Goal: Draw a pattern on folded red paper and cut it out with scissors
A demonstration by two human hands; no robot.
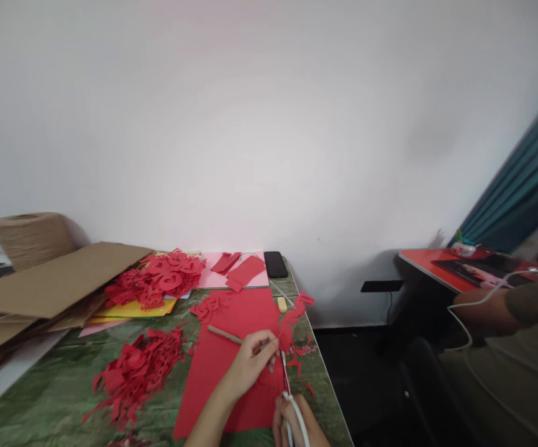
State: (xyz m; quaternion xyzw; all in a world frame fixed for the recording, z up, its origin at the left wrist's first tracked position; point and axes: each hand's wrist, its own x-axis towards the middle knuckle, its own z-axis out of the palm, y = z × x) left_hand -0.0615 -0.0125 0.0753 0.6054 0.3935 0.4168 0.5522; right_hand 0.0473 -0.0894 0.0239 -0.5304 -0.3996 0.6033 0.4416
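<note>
My left hand (pixel 250 363) is closed in a pinch on a red paper cutting (pixel 292 332) above a red paper sheet (pixel 238 366) on the green table (pixel 59 397). My right hand (pixel 294 425), low at the frame's bottom edge, grips white-handled scissors (pixel 288 388) whose blades point up toward the cutting. A wooden stick (pixel 225 335) lies on the sheet just left of my left hand.
Piles of red paper scraps (pixel 133 372) and red cut-outs (pixel 157 279) lie to the left, with cardboard (pixel 50 279), a twine spool (pixel 31 239), pink paper and a black phone (pixel 275 264). Another person's arm (pixel 497 310) rests near a red desk (pixel 437 264) on the right.
</note>
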